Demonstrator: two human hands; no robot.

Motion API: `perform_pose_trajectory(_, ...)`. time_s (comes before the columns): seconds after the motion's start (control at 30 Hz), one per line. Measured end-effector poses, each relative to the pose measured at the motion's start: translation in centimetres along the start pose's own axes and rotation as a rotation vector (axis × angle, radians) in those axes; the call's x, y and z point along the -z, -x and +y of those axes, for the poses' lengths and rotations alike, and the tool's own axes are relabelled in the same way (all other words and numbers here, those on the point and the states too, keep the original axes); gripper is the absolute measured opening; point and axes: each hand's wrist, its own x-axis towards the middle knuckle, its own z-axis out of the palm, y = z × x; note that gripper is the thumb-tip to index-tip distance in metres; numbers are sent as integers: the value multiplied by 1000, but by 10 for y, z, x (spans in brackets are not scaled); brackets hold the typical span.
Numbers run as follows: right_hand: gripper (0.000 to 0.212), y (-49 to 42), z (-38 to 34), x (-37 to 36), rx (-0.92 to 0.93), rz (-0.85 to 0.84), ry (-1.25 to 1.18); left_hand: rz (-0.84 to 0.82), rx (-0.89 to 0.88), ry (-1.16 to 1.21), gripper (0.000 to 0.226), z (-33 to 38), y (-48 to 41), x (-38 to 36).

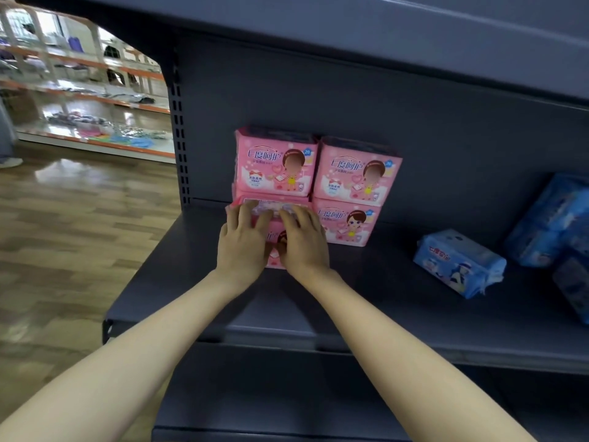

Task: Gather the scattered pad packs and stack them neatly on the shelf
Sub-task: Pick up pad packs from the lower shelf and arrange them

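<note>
Pink pad packs stand stacked two high against the back of a dark grey shelf. The upper left pack and upper right pack face forward, and a lower right pack sits under the right one. My left hand and my right hand both rest on the front pink pack at the lower left, fingers spread over its top and face. A light blue pad pack lies loose and tilted on the shelf to the right.
More blue packs lie piled at the far right edge. An upper shelf board overhangs the stack. A perforated upright marks the shelf's left end, with wooden floor and another rack beyond.
</note>
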Motion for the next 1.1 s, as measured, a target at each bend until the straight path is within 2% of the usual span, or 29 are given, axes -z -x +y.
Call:
perform_pose_trajectory(0.73,55,-11,4,-9,36,78,-58,-5,14,0,59,-1,-8,-6)
perform_pose_trajectory(0.93,59,-11,6,0,36,-24,-43,-123,65,-88,60,9,-10,6)
perform_pose_trajectory(1.1,60,-2,16,17,-11,-69,-50,-206,70,-234,52,30,-16,17)
